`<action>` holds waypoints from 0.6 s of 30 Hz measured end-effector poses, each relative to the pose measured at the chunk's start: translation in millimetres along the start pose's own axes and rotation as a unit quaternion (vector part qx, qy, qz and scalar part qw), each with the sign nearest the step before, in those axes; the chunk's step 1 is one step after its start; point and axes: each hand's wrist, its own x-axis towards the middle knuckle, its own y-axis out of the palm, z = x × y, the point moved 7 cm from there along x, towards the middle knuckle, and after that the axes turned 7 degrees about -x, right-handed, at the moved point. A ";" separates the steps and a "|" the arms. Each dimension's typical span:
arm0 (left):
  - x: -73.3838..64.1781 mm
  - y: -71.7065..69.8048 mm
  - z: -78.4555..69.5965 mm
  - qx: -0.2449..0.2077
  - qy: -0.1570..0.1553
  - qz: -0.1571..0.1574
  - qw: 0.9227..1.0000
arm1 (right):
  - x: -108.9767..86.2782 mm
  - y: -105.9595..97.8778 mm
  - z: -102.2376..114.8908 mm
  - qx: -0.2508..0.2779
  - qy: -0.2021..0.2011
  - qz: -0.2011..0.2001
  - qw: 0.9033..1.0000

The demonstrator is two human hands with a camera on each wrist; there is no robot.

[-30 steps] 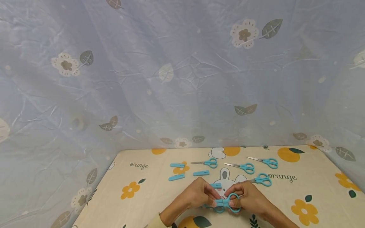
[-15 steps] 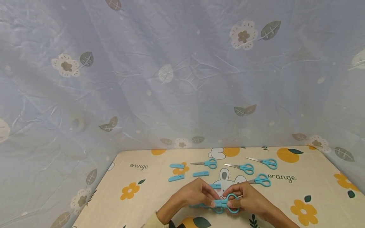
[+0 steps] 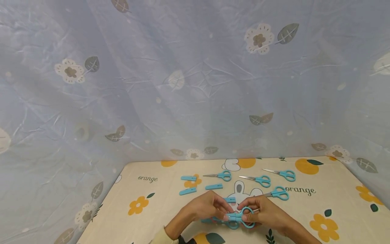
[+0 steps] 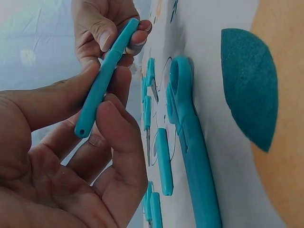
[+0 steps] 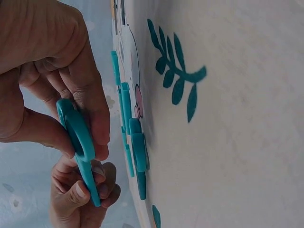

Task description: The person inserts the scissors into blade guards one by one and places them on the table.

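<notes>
My left hand point(image 3: 210, 207) pinches the light-blue cap point(image 4: 96, 97) over the blades of a pair of scissors between thumb and fingers. At the other end, my right hand point(image 3: 268, 213) grips the blue handle loop point(image 5: 78, 128), thumb on one side and fingers on the other. The held pair is raised above the table, its blades hidden. Beneath the hands lies a second pair of capped scissors point(image 4: 197, 161) on the cloth, partly covered by the left hand in the head view.
Several uncapped scissors point(image 3: 262, 180) lie beyond the hands to the right, blades pointing left. To their left are several loose blue caps point(image 3: 214, 186), one close to the left fingers. A patterned cloth point(image 3: 164, 203) covers the table, and a curtain point(image 3: 195, 118) hangs behind.
The left hand has shifted slightly left, and more of the capped scissors on the table shows beneath it. Both hands keep hold of the raised pair.
</notes>
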 end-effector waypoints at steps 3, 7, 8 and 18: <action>-0.4 -1.8 0.5 0.001 0.001 0.003 1.000 | 0.4 -0.6 -2.1 0.002 0.001 0.004 1.000; -0.7 -3.9 2.6 0.009 0.000 0.007 1.000 | -0.6 -1.4 -5.0 0.010 0.003 0.007 1.000; -0.9 -4.5 3.0 0.011 0.000 0.007 1.000 | -0.9 -1.7 -5.5 0.012 0.003 0.007 1.000; -3.6 -10.9 6.2 0.012 0.000 0.005 1.000 | -3.5 -5.2 -8.5 0.001 0.016 0.000 1.000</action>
